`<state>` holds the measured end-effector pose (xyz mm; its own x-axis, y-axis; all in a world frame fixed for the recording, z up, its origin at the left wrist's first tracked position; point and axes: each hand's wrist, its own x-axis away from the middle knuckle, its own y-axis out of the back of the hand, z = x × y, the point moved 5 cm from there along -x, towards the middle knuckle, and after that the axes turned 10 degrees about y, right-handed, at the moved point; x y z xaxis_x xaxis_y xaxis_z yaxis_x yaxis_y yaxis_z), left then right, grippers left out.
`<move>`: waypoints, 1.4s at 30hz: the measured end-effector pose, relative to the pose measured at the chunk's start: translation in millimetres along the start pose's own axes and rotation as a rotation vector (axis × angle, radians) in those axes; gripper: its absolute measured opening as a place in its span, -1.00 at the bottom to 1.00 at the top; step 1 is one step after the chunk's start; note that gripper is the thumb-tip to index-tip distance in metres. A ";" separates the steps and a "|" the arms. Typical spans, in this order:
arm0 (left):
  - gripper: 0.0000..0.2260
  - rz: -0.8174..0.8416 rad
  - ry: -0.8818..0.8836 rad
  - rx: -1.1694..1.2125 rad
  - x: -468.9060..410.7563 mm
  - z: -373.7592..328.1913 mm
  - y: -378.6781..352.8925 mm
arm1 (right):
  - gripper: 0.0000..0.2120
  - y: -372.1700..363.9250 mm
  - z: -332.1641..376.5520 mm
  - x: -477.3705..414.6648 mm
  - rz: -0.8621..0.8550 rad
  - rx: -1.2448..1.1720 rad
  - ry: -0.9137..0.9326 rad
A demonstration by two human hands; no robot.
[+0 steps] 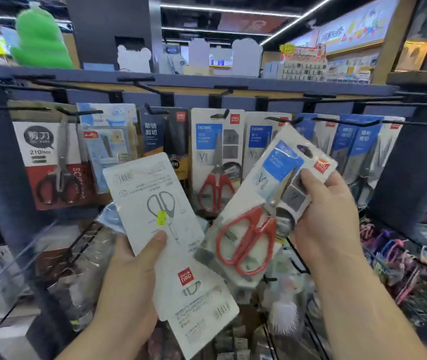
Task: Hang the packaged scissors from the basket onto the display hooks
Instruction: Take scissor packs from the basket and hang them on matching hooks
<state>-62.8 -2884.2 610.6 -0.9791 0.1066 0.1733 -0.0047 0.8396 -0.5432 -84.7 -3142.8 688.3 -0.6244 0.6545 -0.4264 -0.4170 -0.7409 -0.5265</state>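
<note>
Left hand [134, 266] pinches 1 pack [152, 188], back outward; right hand [324, 216] grips a 2nd pack [280, 165], red scissors showing, both just below the hooks [277, 118]. Judged light, stiff, slick: hold card edges, leaving the hang-hole [304, 151] free.

Head cam, facing fwd/down, close-up
</note>
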 end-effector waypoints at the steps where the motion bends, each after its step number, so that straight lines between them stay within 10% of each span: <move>1: -0.74 -0.028 -0.022 -0.013 -0.8 -4.4 5.2 | -0.79 -5.4 6.0 -1.3 0.068 0.072 0.046; 8: -0.74 -0.136 -0.117 -0.071 -9.3 -27.7 23.5 | -0.78 -67.5 23.7 -0.9 0.465 0.287 0.230; 28: -0.75 -0.097 -0.185 -0.097 -12.9 -45.4 40.3 | -0.91 -104.2 -46.3 -60.6 0.307 0.596 0.217; 38: -0.62 0.015 -0.144 -0.073 -15.2 -37.8 32.9 | -0.62 -86.1 -25.9 -1.4 0.190 0.682 0.488; 42: -0.54 0.056 -0.140 -0.107 -15.0 -28.8 15.2 | -0.52 -85.7 -50.3 56.0 0.553 0.567 0.111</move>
<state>-42.4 -2857.7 623.5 -0.9960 0.0859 0.0247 0.0652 0.8869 -0.4574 -50.7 -3035.1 672.6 -0.7819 0.1588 -0.6029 -0.3568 -0.9070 0.2239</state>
